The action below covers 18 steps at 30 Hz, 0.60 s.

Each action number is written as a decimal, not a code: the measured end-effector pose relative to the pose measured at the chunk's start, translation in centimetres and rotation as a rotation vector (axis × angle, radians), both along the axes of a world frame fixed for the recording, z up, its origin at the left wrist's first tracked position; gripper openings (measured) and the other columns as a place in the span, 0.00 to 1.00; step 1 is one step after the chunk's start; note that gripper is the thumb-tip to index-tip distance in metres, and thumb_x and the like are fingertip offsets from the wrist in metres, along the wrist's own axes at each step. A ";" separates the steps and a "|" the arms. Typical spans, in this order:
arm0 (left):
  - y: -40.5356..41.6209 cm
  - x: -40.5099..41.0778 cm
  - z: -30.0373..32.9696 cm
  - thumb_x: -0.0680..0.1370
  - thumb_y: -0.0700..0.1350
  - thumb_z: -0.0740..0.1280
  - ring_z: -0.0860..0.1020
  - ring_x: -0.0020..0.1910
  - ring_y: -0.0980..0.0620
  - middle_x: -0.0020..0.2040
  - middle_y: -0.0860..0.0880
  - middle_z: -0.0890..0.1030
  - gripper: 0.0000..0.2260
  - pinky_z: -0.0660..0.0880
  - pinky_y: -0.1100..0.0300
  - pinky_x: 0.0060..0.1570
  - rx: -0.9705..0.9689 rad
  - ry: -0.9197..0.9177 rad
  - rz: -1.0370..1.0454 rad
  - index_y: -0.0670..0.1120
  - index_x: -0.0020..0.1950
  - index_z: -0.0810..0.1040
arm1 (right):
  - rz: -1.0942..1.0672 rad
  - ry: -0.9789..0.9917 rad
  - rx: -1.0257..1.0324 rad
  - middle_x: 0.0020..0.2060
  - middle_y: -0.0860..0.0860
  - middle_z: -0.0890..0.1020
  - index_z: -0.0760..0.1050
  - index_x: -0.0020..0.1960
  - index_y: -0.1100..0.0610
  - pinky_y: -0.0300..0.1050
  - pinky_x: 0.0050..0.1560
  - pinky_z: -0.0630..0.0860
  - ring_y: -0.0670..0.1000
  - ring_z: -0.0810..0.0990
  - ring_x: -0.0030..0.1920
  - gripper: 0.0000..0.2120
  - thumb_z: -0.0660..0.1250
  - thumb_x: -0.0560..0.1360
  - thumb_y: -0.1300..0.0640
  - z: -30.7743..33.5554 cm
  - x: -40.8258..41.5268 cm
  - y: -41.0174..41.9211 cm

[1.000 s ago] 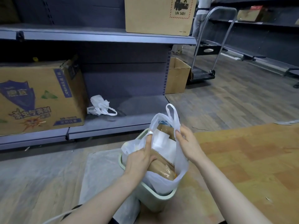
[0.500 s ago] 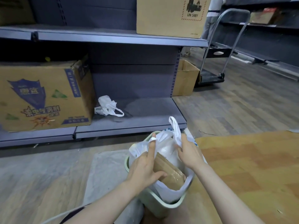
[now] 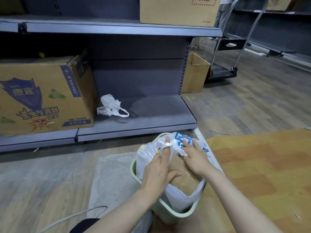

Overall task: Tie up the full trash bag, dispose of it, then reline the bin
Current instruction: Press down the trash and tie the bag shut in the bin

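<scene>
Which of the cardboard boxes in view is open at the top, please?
The plain box on the floor past the shelf's right end; its top gapes, while the printed box and the UN 3481 box sit on shelves.

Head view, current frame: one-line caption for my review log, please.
Both hands, left hand and right hand, press the white trash bag down in the pale green bin beside grey shelving.
</scene>
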<state>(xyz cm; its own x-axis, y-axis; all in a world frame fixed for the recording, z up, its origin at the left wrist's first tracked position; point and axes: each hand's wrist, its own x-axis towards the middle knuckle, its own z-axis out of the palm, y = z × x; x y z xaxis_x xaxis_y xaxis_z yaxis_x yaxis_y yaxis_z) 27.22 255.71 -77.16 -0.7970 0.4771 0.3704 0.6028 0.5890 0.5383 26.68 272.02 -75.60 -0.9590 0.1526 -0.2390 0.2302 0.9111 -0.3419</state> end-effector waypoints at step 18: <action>2.5 -1.3 -1.6 0.78 0.42 0.54 0.79 0.53 0.47 0.62 0.52 0.76 0.32 0.73 0.63 0.51 0.290 -0.163 0.024 0.58 0.74 0.38 | -0.142 0.703 -0.686 0.64 0.39 0.71 0.66 0.64 0.43 0.47 0.73 0.61 0.43 0.67 0.69 0.21 0.50 0.75 0.57 -0.8 3.9 -4.8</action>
